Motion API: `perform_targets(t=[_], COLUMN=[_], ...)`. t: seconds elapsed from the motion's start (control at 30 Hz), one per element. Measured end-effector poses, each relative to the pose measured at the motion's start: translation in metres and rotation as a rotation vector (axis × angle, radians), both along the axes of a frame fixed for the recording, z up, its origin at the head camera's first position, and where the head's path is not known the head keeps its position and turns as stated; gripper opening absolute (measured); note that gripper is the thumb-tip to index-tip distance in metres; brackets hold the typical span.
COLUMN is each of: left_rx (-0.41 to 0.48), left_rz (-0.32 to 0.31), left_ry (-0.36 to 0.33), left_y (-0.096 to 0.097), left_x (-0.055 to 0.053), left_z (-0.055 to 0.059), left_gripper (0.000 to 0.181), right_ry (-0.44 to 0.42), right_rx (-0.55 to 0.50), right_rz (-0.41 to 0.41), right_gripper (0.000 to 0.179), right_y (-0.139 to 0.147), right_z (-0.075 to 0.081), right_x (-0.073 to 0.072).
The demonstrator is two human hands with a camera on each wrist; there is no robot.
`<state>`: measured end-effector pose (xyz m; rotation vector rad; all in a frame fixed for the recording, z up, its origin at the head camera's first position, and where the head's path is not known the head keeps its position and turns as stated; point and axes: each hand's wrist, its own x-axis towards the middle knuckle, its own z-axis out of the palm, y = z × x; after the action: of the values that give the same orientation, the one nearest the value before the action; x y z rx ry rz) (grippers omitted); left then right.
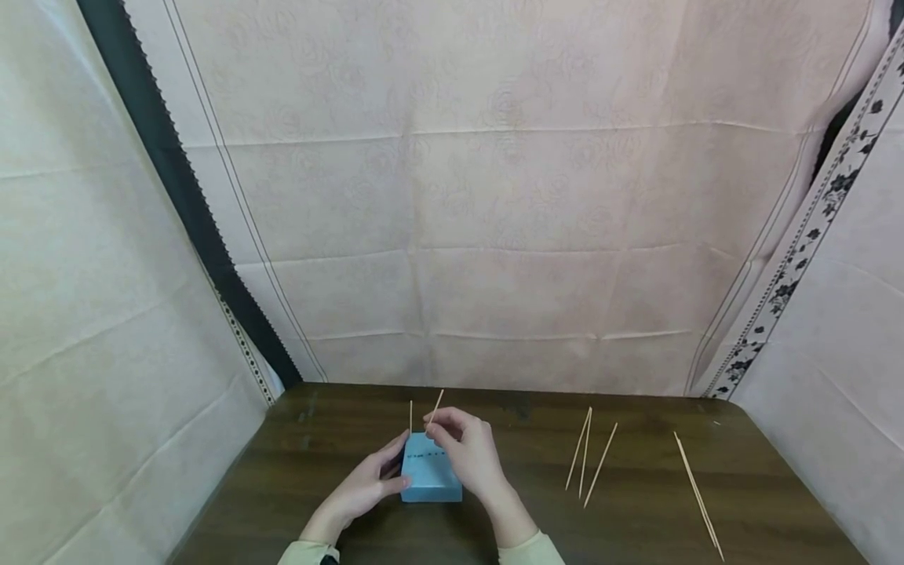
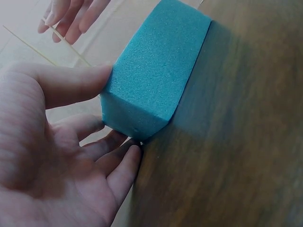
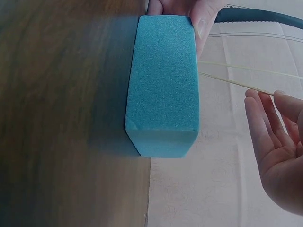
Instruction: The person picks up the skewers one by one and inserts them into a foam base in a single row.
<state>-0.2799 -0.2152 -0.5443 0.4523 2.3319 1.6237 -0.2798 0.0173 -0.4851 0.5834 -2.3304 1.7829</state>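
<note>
A blue foam block with a row of small dark holes on its top sits on the table. My left hand grips its left end, thumb along one edge and fingers at the side. One thin wooden stick stands upright at the block's far left corner. Between thumb and fingertips, my right hand pinches a second wooden stick, tilted above the block. In the right wrist view this stick's lower end meets the block's top edge; whether it is inside a hole, I cannot tell.
Right of the block, several loose wooden sticks lie on the dark wooden table. Further right is another pair of sticks, close together. Pale cloth hangs behind the table and along both sides.
</note>
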Motion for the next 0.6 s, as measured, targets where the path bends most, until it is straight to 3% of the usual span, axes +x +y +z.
perform_targets(t=[0.2,0.6], left_rx=[0.003,0.031], left_rz=[-0.002,-0.020], left_ry=[-0.005,-0.002], left_y=[-0.0003,-0.0006], left_x=[0.0008,-0.0023], left_z=[0.0001,-0.0004], left_gripper=[0.084,0.085], right_ry=[-0.013,0.044], right_rx=[0.012,0.019], right_rz=[0.004,0.026], right_gripper=[0.013,0.011], right_y=[-0.0011,-0.0034], right_z=[-0.0011,-0.0021], right_x=[-0.0007,-0.0039])
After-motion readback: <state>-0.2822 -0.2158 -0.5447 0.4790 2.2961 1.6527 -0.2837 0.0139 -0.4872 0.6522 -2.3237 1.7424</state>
